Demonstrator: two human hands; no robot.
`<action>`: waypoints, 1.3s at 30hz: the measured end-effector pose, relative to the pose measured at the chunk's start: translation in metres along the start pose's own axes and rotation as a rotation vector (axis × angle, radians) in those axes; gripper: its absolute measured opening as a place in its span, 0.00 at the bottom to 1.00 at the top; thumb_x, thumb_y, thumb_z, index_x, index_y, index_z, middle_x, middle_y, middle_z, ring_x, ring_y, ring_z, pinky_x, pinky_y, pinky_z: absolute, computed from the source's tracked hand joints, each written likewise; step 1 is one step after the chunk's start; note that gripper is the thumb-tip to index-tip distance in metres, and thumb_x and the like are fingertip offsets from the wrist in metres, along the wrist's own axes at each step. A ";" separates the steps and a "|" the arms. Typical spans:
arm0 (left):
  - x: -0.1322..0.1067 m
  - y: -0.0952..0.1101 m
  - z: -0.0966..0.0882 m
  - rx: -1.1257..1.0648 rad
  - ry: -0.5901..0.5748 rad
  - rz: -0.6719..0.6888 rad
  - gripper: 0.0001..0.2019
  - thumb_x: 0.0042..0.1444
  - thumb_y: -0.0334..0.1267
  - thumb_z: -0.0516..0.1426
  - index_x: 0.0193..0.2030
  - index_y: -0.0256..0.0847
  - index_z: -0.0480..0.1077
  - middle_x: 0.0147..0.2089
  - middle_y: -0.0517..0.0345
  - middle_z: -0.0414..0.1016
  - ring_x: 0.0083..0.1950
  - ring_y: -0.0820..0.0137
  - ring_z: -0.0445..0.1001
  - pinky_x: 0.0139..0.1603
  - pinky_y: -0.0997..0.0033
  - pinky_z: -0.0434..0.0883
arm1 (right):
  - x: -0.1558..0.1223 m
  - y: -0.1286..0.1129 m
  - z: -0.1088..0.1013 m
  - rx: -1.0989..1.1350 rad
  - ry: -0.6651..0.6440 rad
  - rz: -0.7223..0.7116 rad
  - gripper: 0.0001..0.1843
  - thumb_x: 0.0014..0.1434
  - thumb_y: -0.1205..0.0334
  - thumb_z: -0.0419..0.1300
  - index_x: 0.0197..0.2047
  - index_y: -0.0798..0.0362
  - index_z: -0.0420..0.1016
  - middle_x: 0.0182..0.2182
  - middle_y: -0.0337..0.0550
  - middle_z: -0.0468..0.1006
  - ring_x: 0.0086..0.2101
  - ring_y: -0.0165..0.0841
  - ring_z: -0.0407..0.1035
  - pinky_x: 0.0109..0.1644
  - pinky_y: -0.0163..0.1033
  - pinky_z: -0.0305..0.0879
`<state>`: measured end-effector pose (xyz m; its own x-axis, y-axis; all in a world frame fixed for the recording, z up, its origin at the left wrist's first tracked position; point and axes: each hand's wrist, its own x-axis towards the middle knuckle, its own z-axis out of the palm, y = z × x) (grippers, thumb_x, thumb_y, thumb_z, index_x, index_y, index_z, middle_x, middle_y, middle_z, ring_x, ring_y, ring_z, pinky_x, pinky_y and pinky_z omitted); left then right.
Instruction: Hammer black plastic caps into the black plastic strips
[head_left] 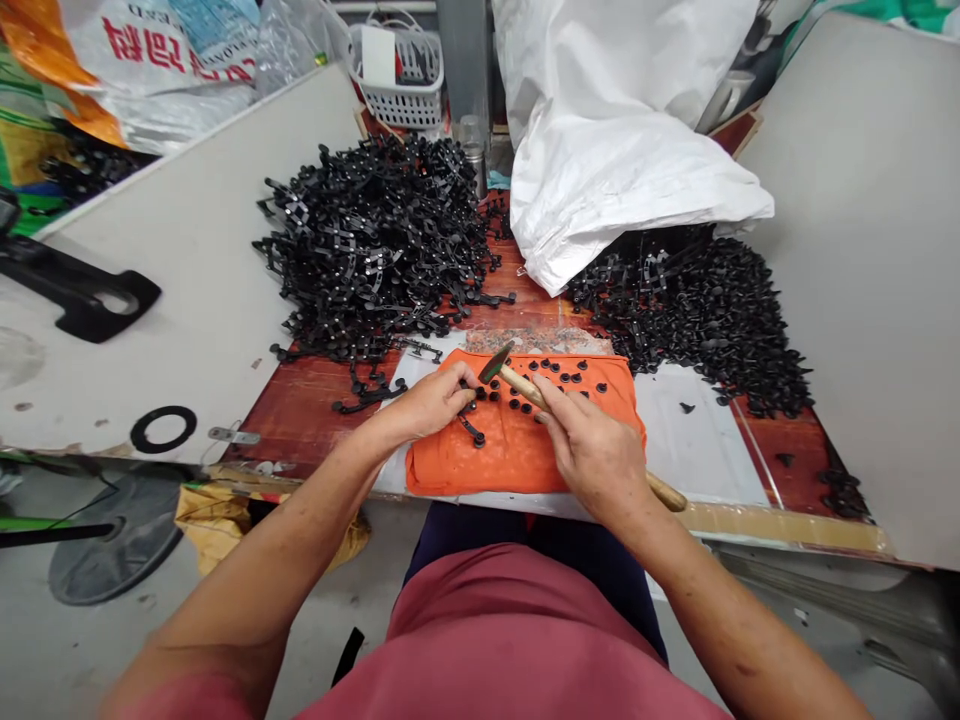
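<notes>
My right hand (592,450) is wrapped round the wooden handle of a small hammer (517,382), whose metal head (495,362) hangs just above an orange cloth (517,450). My left hand (435,400) rests on the cloth's left part, fingers pinched on a small black plastic part (471,385) right under the hammer head. Another black piece (472,432) lies loose on the cloth near that hand. Several small black round caps (559,375) are scattered over the cloth's far half.
A big heap of black plastic clips (375,240) lies behind the cloth on the left, another heap (705,300) on the right beside a white sack (622,150). Grey boards (195,260) flank the red table (300,410). A white basket (405,70) stands at the back.
</notes>
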<state>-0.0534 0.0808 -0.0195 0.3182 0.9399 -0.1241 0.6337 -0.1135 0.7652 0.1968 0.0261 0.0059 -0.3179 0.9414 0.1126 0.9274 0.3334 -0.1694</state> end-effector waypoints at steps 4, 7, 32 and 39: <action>-0.001 0.002 -0.004 0.032 -0.019 0.015 0.06 0.57 0.32 0.51 0.40 0.42 0.65 0.32 0.64 0.67 0.34 0.70 0.67 0.37 0.71 0.65 | 0.006 -0.008 0.000 -0.096 -0.111 -0.015 0.28 0.74 0.57 0.47 0.75 0.39 0.60 0.49 0.44 0.83 0.32 0.35 0.77 0.31 0.37 0.65; -0.001 0.003 -0.005 0.036 -0.034 0.020 0.06 0.58 0.33 0.51 0.42 0.42 0.65 0.33 0.63 0.68 0.35 0.69 0.68 0.39 0.69 0.66 | 0.007 -0.010 -0.003 -0.109 -0.087 0.001 0.29 0.75 0.58 0.45 0.77 0.40 0.55 0.51 0.46 0.82 0.37 0.36 0.78 0.34 0.37 0.66; -0.002 0.050 -0.038 0.250 -0.239 0.053 0.07 0.58 0.37 0.54 0.44 0.43 0.69 0.35 0.59 0.76 0.35 0.67 0.73 0.36 0.72 0.67 | -0.088 0.095 0.006 0.411 0.079 0.292 0.27 0.72 0.50 0.49 0.70 0.40 0.70 0.58 0.41 0.81 0.52 0.41 0.79 0.54 0.44 0.77; 0.061 0.126 -0.193 0.764 0.699 -0.339 0.31 0.66 0.48 0.50 0.70 0.32 0.57 0.56 0.36 0.79 0.52 0.49 0.77 0.54 0.50 0.72 | -0.118 0.126 0.024 0.608 0.011 0.447 0.28 0.71 0.48 0.49 0.69 0.45 0.72 0.61 0.43 0.78 0.59 0.43 0.74 0.61 0.46 0.73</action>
<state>-0.0901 0.1863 0.1917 -0.2735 0.9082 0.3167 0.9608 0.2425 0.1344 0.3462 -0.0416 -0.0521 0.0681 0.9941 -0.0841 0.6947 -0.1078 -0.7111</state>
